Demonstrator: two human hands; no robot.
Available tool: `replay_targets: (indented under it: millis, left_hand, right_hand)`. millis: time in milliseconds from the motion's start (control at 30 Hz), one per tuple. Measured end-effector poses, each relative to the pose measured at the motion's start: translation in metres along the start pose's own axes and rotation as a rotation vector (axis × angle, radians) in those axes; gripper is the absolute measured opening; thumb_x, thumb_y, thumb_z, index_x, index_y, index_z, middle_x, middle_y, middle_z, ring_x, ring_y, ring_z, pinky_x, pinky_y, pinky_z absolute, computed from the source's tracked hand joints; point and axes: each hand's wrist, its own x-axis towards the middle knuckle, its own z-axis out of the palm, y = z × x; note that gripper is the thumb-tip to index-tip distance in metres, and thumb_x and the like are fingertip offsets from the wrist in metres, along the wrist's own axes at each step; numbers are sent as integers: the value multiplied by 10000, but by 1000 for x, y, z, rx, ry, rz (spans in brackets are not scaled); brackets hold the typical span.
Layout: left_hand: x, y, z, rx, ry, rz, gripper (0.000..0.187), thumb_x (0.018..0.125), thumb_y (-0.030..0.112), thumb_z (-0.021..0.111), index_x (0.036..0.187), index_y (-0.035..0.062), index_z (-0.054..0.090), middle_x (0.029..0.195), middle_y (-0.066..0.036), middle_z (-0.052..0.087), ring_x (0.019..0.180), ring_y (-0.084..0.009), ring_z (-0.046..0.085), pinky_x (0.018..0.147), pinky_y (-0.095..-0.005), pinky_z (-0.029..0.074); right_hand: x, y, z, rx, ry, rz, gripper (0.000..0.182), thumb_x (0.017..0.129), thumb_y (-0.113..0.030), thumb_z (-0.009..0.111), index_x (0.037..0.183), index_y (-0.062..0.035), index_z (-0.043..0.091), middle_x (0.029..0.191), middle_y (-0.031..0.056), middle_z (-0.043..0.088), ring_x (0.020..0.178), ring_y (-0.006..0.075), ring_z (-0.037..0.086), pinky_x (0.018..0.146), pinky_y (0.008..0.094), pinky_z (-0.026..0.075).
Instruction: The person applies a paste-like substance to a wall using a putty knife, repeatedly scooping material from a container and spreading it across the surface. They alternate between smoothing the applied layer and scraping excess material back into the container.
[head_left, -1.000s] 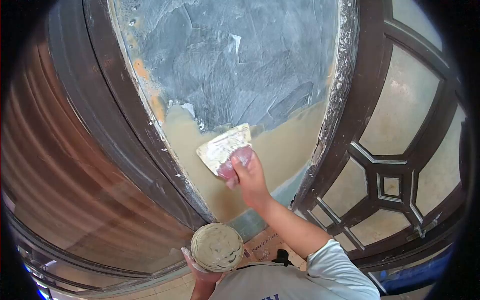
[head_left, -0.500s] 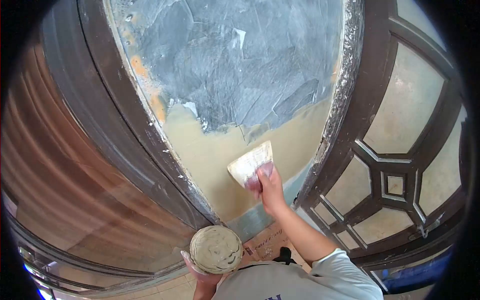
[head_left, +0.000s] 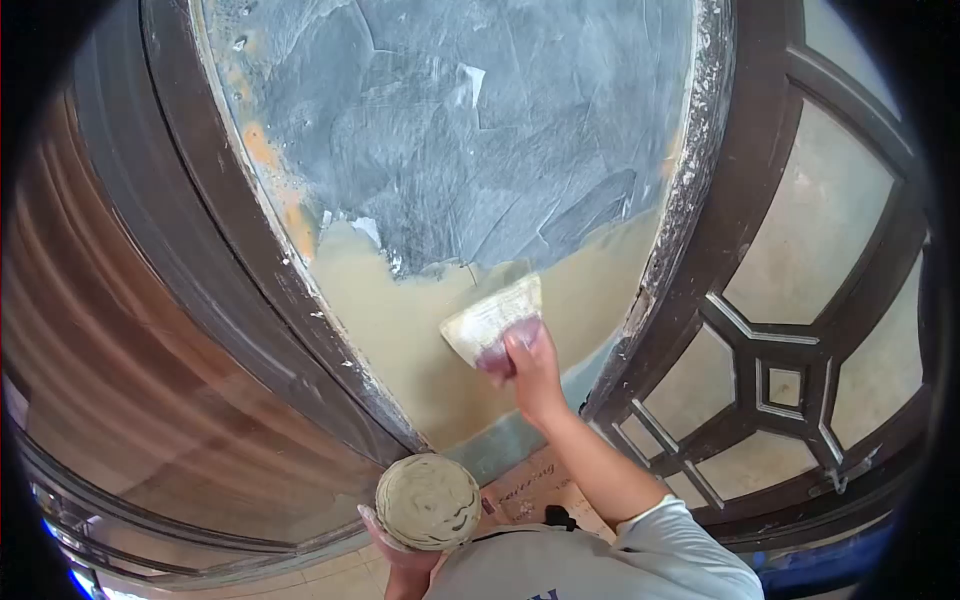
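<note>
My right hand (head_left: 534, 368) is closed around the dark red grip of a wide putty knife (head_left: 490, 318), its pale blade smeared with putty. The blade lies at the wall over the beige putty layer (head_left: 365, 300), just below that layer's ragged upper edge; whether it touches is hard to tell. Low in the view, my left hand (head_left: 376, 530) grips a round tub (head_left: 428, 502) from its left side and below. Thick beige putty with swirled ridges fills the tub to the top. Most of my left fingers are hidden under it.
Bare grey wall (head_left: 450, 140) rises above the putty. Worn dark wooden frames (head_left: 270, 250) border it on the left and right. A paneled wooden door (head_left: 740, 330) stands at right, and a brown curtain (head_left: 120, 330) hangs at left. Printed cardboard (head_left: 525, 485) lies on the floor.
The putty knife has shifted slightly left and up along the wall, still in my right hand. My view has moved a little, and the tub stays nearly in place.
</note>
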Motion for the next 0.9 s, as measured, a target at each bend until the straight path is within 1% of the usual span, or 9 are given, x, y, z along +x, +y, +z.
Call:
replay_targets:
  millis: [67,100,167,300,367,400,467,633,900]
  left_hand:
    - [24,20,3,-1080,-5,-594,810,969,622,64,1483,38,289,1494,-164,371,1370,-308,381,1152,-469,282]
    - [26,19,9,-1083,-3,-583,810,969,622,64,1483,38,289,1494,-164,371,1370,-308,381,1152,-469,282]
    - [25,18,13,-1359,163,-581,680,987,415,473,1460,-27,267,1441,-199,427,1311,-299,455,1115,-473,332]
    - [24,20,18,-1494,234,-644,720,993,468,416,1483,-19,214,1452,-208,415,1324,-311,442,1134,-481,305]
    - [42,51,19,-2390,388,-433,747,997,538,303,1500,4,162,1477,-212,381,1324,-323,439,1149,-493,284]
    - [38,43,18,-2392,399,-424,747,997,538,303,1500,4,162,1477,-212,381,1324,-323,439,1149,-493,284]
    - [28,18,17,-1393,104,-749,898,895,750,97,1501,120,305,1524,-135,341,1373,-346,367,1123,-532,322]
    - [24,15,30,-1535,107,-683,854,916,712,187,1515,105,236,1526,-154,328,1367,-365,374,1134,-532,305]
    - [16,12,33,-1548,138,-759,939,848,815,195,1517,159,274,1538,-163,305,1375,-396,351,1105,-577,334]
  right_hand:
    - [16,-6,0,-16,-68,42,155,985,-237,517,1064,-107,485,790,40,624,626,116,599,489,265,446]
    - [20,5,-8,-17,-74,33,155,985,-237,517,1064,-107,485,790,40,624,626,116,599,489,265,446]
    - [0,38,-32,-38,38,229,176,980,-237,525,1067,-90,485,827,42,624,654,98,590,484,258,437]
    - [-15,76,-76,-170,77,26,182,963,-195,556,1091,-81,493,883,36,626,707,102,596,552,249,461]
    - [-6,57,-91,-390,-129,-206,223,926,-152,616,1111,-85,512,923,13,624,765,117,604,649,243,478]
    - [-4,25,-87,-472,-232,-175,229,879,-117,663,1077,-68,559,906,16,627,792,135,609,721,277,487]
    - [7,-20,-81,-702,-422,-269,208,865,-126,674,1040,-62,581,906,34,631,781,150,612,713,292,488]
    - [23,-68,-31,-1285,-835,-658,181,803,-146,673,972,-106,625,851,79,609,808,281,609,703,412,476]
    - [40,-211,65,-1499,-539,-1131,189,802,-116,595,986,-91,561,870,95,597,854,329,578,741,455,420]
